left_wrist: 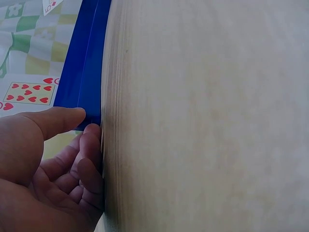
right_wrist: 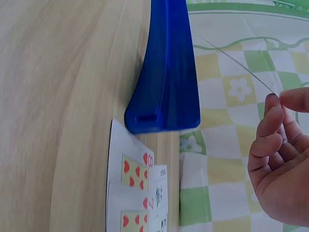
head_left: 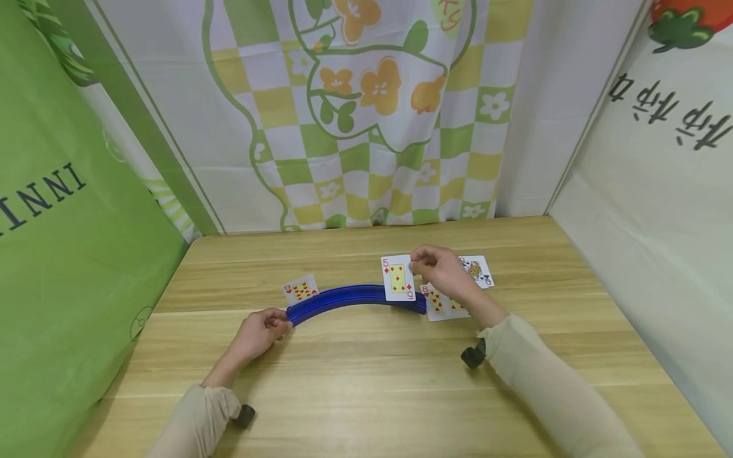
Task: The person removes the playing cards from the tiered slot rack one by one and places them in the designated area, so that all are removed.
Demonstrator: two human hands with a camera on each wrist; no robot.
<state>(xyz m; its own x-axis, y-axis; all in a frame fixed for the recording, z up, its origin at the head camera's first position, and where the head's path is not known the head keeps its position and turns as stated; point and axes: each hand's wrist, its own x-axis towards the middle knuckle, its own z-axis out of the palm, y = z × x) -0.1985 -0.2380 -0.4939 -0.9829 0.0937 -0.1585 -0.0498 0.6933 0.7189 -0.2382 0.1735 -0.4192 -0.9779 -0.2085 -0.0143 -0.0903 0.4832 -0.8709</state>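
A curved blue playing card holder (head_left: 343,296) lies across the table. My left hand (head_left: 260,332) pinches its left end, thumb on top and fingertips at the edge. Between thumb and fingertips, my right hand (head_left: 442,272) grips the five of diamonds (head_left: 397,281) by its side, above the holder's right part. In the right wrist view that card (right_wrist: 241,66) shows edge-on, apart from the holder. A nine of hearts (left_wrist: 29,93) leans at the holder's left end, its lower edge hidden. Beside the right end lies an eight of hearts (right_wrist: 134,169), partly overlapped by a seven of hearts (right_wrist: 133,220).
A black-suited face card (head_left: 476,272) lies behind the heart cards, partly covered by the right hand. The wooden table (head_left: 355,381) meets a patterned curtain (head_left: 366,165) at the back. A green cloth (head_left: 69,254) hangs on the left, a white one (head_left: 647,210) on the right.
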